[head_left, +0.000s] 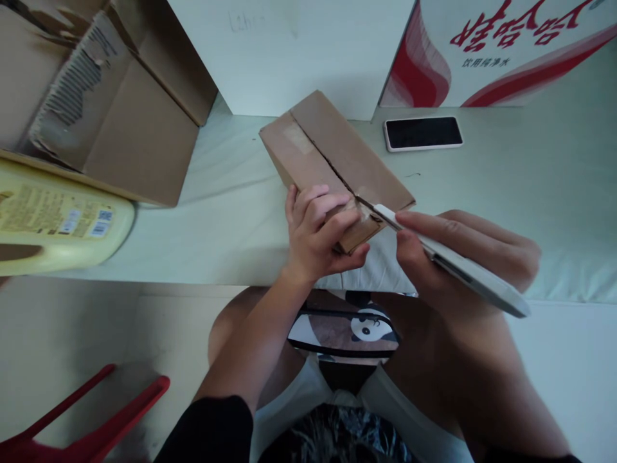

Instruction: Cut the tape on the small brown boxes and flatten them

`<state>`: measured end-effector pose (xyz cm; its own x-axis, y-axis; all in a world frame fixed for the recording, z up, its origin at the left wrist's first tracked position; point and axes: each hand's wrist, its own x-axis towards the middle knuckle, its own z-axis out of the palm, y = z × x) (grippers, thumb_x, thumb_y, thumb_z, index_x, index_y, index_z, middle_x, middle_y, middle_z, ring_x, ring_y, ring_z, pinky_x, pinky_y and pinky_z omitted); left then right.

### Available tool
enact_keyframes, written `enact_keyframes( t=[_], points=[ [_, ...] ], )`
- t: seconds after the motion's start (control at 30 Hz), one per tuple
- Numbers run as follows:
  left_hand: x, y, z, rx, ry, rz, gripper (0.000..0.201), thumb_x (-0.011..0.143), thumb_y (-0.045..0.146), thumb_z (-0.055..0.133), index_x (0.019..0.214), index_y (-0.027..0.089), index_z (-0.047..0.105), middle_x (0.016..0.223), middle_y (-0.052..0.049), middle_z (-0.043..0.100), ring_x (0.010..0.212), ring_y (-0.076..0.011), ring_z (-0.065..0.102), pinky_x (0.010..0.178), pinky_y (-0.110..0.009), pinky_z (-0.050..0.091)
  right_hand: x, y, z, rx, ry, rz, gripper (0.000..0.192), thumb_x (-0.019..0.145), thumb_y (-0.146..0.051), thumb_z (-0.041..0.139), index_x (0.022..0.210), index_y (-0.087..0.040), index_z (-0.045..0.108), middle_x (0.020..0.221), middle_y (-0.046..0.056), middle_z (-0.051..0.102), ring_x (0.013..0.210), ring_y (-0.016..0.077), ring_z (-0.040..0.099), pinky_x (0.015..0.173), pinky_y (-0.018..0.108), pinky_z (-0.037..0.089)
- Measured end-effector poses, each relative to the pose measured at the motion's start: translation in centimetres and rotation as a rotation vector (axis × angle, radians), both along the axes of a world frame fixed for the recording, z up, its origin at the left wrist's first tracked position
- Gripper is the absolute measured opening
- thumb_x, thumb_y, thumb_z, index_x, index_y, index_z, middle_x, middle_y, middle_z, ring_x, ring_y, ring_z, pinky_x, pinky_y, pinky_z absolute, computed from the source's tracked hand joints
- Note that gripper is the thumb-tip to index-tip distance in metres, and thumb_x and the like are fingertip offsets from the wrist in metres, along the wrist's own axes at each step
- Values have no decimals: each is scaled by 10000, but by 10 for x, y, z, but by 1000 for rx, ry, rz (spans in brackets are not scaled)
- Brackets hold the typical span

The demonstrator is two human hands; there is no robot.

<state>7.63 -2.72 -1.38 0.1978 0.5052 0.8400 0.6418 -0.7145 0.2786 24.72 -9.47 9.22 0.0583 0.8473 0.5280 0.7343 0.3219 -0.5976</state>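
A small brown cardboard box [332, 154] lies on the pale table [530, 193], its taped seam running toward me. My left hand [318, 235] grips the box's near corner, fingers curled over the top. My right hand [463, 247] holds a white and grey utility knife [463, 267] with its tip at the near end of the seam. The blade itself is too small to make out.
A dark phone [423, 133] lies face up behind the box. A large open carton [106, 96] and a yellow jug [53, 218] stand at the left. A red-and-white printed carton [496, 51] stands at the back right. Red chair legs [91, 418] show at bottom left.
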Motion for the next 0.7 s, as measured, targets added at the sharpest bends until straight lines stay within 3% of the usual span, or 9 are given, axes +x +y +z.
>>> enact_keyframes(
  t=[0.13,0.3,0.5,0.7],
  points=[
    [-2,0,-1,-42,41,22,501,838,747,563,987,295,718,1047,-77,721,1147,-328,612,1163,-585,362,-2,3,-3,23,2,45,139,899,-149,698,936,-236,800,744,12,759,576,120,676,555,265,545],
    [-5,0,-2,-36,-43,-88,460,864,698,582,1071,308,712,1110,-76,719,1172,-329,603,1184,-589,319,-3,0,0,-33,24,29,153,896,-142,680,937,-226,802,753,24,760,594,130,677,569,280,543],
    [-5,2,0,32,-5,-20,467,891,704,509,1032,304,705,1048,-73,711,1124,-313,615,1118,-556,395,2,-5,4,71,32,25,168,874,-157,652,802,-250,772,625,-2,676,499,132,589,484,297,467],
    [-3,3,3,33,-84,-101,400,899,639,567,1090,305,676,1078,-67,721,1139,-311,614,1136,-557,356,7,-7,-1,78,83,-49,171,883,-235,637,753,-263,745,581,-8,630,480,143,549,464,317,406]
  ],
)
